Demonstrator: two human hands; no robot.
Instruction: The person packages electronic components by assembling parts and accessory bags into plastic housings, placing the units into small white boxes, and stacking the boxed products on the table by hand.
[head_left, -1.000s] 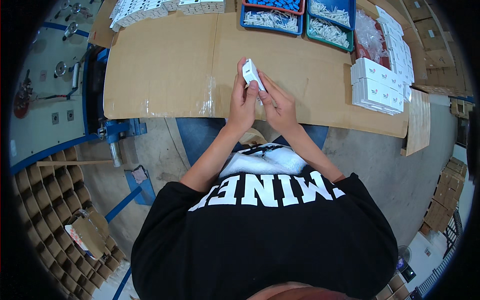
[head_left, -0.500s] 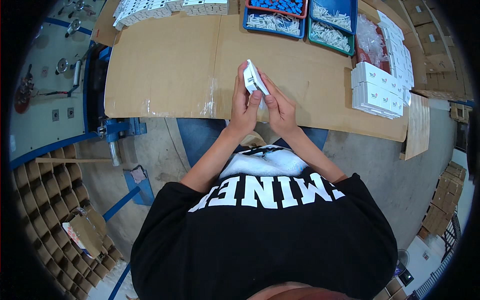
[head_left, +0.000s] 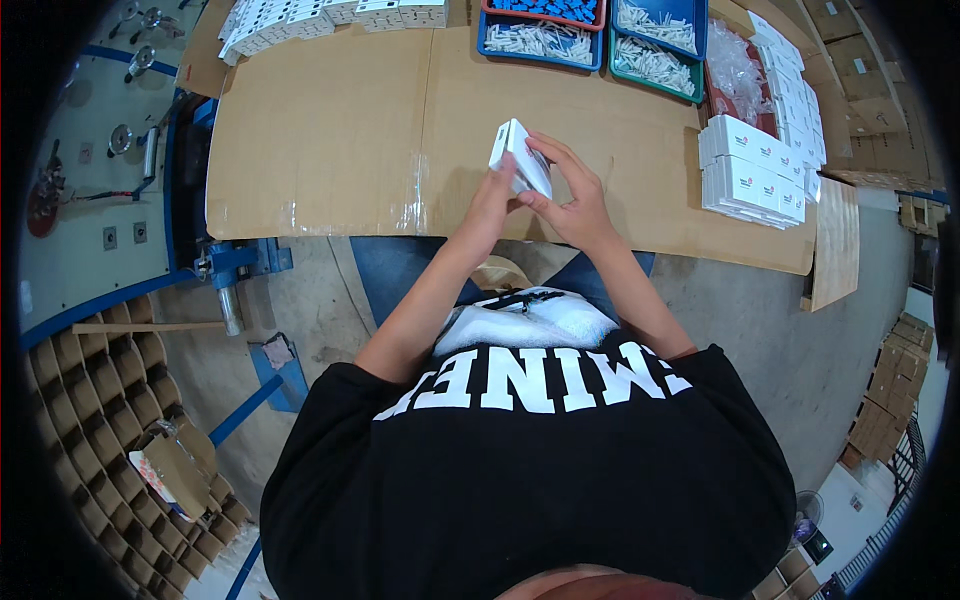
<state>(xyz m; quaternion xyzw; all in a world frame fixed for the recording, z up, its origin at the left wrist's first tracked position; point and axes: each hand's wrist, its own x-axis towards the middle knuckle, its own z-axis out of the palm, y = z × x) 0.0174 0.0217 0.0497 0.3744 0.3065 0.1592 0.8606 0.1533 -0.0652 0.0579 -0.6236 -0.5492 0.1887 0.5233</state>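
Note:
Above the near part of the cardboard-covered table, a small flat white box (head_left: 519, 150) is held up at a tilt between both hands. It looks closed now, with a narrow side facing left. My right hand (head_left: 577, 203) grips it from the right, fingers over the upper edge and thumb near the bottom corner. Against the box's left side, the fingers of my left hand (head_left: 488, 207) are closed and slightly blurred. Similar white boxes (head_left: 752, 180) are stacked on the table to the right.
Trays of white plugs (head_left: 539, 42), blue pieces (head_left: 548, 9) and more white pieces (head_left: 655, 66) line the far edge. A red tray holds clear plastic bags (head_left: 735, 75). White boxes (head_left: 280, 27) stand in rows at far left. A blue-framed bench (head_left: 110, 200) adjoins on the left.
The box has turned in my hands, and its gap no longer shows. My right hand has spread farther around its right side, while my left hand has slid lower along it.

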